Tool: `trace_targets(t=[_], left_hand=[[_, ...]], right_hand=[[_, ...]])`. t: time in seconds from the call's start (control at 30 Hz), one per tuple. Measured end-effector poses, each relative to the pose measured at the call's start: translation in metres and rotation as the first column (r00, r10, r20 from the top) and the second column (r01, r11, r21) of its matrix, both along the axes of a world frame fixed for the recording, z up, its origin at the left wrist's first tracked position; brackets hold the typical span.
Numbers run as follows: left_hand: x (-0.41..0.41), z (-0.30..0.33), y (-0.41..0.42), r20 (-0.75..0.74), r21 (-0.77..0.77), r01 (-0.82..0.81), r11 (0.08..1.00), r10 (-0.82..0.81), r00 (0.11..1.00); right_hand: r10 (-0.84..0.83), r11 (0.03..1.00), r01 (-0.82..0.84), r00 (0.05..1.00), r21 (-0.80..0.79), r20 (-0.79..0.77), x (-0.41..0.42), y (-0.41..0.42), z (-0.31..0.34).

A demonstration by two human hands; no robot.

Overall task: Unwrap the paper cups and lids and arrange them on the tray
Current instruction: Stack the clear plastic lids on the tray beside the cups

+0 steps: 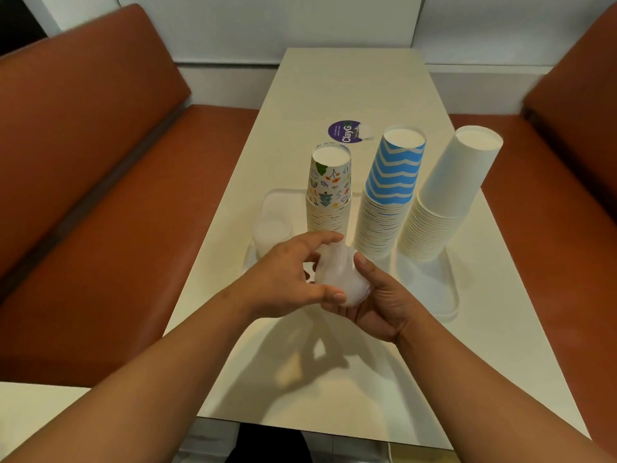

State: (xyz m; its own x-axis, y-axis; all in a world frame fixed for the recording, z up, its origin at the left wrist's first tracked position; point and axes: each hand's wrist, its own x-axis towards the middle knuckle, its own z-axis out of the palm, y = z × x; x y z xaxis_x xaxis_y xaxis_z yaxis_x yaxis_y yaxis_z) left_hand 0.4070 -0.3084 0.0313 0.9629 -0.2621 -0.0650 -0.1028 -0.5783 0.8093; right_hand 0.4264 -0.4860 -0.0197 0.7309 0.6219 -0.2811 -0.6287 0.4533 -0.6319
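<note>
Both hands' grip (334, 282) on crinkly translucent wrap (337, 279), smooth white tray (447, 295)

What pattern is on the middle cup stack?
Blue and white zigzag stripes on the middle cup stack, shown in the head view.

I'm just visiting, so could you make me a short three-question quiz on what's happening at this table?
1. How many cup stacks stand on the tray?
2. True or false: the blue striped stack stands between the patterned stack and the plain white stack.
3. What do both hands hold: A) a cup, B) crumpled clear wrap, C) the purple sticker?

Key: 1. three; 2. true; 3. B, the left hand and the right hand grip it together.
</note>
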Motion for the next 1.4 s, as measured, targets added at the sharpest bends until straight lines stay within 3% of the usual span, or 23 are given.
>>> trace_targets(t=[0.23, 0.3, 0.37, 0.47, 0.73, 1.2, 1.27, 1.33, 1.4], left_hand=[[0.007, 0.029, 0.025, 0.026, 0.039, -0.149, 0.988, 0.149, 0.989], [0.02, 0.036, 0.043, 0.079, 0.191, -0.229, 0.955, 0.218, 0.973], [0.038, 0.034, 0.058, 0.113, 0.439, -0.254, 0.862, 0.228, 0.967], [0.063, 0.024, 0.067, 0.028, 0.639, -0.157, 0.753, 0.181, 0.983], [0.09, 0.008, 0.059, -0.102, 0.728, 0.034, 0.685, 0.058, 0.993], [0.08, 0.004, 0.062, -0.127, 0.687, 0.005, 0.726, 0.113, 0.985], [0.067, 0.016, 0.058, -0.047, 0.678, -0.06, 0.733, 0.125, 0.991], [0.045, 0.025, 0.048, 0.157, 0.569, -0.177, 0.803, 0.106, 0.982], [0.018, 0.031, 0.029, 0.265, 0.299, -0.175, 0.938, 0.095, 0.96]], right_hand=[[-0.065, 0.998, 0.065, 0.996, 0.005, -0.068, 0.006, 0.001, -0.012], [-0.073, 0.997, 0.074, 0.994, 0.011, -0.08, 0.007, 0.0, -0.015], [-0.083, 0.996, 0.084, 0.993, 0.006, -0.09, 0.007, 0.0, -0.016], [-0.088, 0.996, 0.089, 0.992, -0.003, -0.094, 0.006, 0.003, -0.017], [-0.106, 0.994, 0.105, 0.99, -0.02, -0.089, 0.006, 0.001, -0.019], [-0.095, 0.995, 0.093, 0.993, -0.028, -0.074, 0.002, 0.001, -0.015], [-0.096, 0.995, 0.094, 0.993, -0.022, -0.065, 0.002, 0.0, -0.014], [-0.095, 0.995, 0.094, 0.994, -0.016, -0.055, 0.001, 0.0, -0.012], [-0.086, 0.996, 0.085, 0.995, -0.019, -0.054, 0.0, 0.002, -0.011]])
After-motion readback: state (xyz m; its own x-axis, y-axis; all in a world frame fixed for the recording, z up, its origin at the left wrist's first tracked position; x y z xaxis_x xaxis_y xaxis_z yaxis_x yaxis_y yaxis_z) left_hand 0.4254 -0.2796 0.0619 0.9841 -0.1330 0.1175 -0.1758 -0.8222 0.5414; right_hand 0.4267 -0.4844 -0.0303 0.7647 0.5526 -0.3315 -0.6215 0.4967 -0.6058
